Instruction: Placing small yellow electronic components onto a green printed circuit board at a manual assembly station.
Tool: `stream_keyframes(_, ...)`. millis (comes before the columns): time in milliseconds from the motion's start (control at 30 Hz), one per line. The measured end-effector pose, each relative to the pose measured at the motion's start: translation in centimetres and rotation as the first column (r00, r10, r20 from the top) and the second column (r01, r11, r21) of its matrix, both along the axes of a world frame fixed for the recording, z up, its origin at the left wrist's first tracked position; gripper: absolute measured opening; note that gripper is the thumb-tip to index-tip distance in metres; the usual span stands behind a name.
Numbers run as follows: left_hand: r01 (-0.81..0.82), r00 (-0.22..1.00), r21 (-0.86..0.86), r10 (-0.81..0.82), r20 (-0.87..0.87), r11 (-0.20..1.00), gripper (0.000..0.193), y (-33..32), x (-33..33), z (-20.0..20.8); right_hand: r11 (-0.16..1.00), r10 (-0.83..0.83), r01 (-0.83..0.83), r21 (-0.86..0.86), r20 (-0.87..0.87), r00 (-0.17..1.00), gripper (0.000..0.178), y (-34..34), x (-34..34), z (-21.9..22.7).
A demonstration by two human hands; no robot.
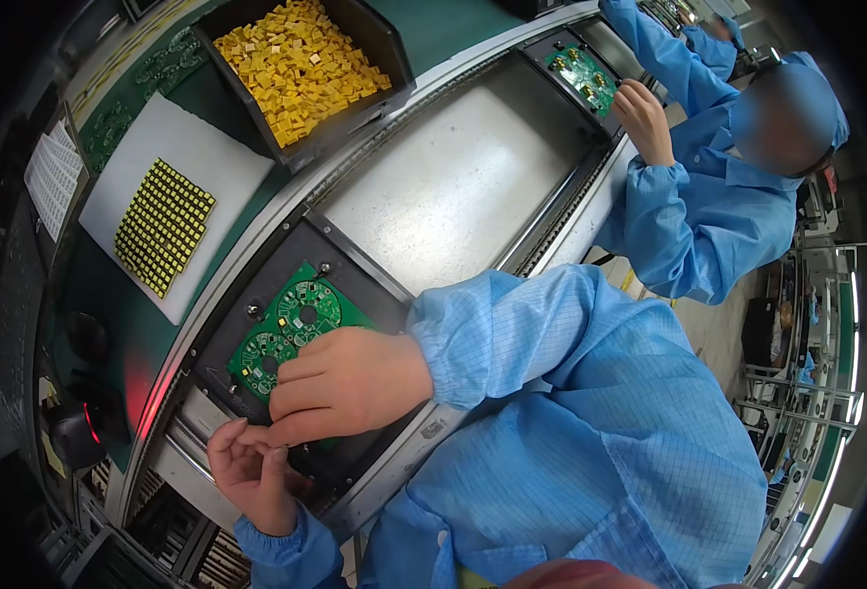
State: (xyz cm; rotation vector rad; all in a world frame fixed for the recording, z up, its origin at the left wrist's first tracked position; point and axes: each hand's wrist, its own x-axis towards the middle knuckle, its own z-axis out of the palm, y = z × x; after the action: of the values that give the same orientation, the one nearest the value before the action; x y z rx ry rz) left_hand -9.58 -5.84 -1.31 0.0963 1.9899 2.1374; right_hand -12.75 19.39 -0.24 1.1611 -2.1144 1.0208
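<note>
A green circuit board [301,311] lies in a black carrier tray [330,245] on the conveyor line. My right hand [350,385] reaches over the board from the right and hides its near part, with the fingers curled together. Just past the board's near left corner, my left hand [252,471] is raised with thumb and fingers pinched. The fingertips of both hands meet there; whatever is between them is too small or too hidden to name. Round outlines and small mounted parts show on the board's uncovered portion.
A black bin [394,93] of small yellow square parts [301,64] stands beyond the conveyor. Left of it, a white foam sheet [173,128] bears a block of black-and-yellow components [165,226]. A co-worker's hand [645,120] is at another green board [583,79]. A red-lit black device [78,434] stands left.
</note>
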Motion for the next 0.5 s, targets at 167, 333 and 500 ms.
stream_keyframes(167, 0.034, 0.998, -0.008, -0.034, -0.061, 0.999, 0.049, -0.6, -0.1, -0.9, 1.0, -0.007, 0.007, 0.02, -0.005, 1.0, 0.031, -0.4, 0.3, -0.6)
stream_keyframes(333, 0.057, 0.997, 0.037, -0.054, -0.061, 0.998, 0.049, -1.0, 0.0, -1.6, 0.999, -0.033, 0.033, 0.014, -0.028, 0.999, 0.03, -0.9, 0.6, -1.0)
stream_keyframes(500, 0.035, 0.999, 0.037, -0.034, -0.034, 0.999, 0.048, -1.2, 0.0, -2.0, 0.998, -0.057, 0.059, 0.03, -0.039, 0.998, 0.025, -1.3, 0.7, -1.5)
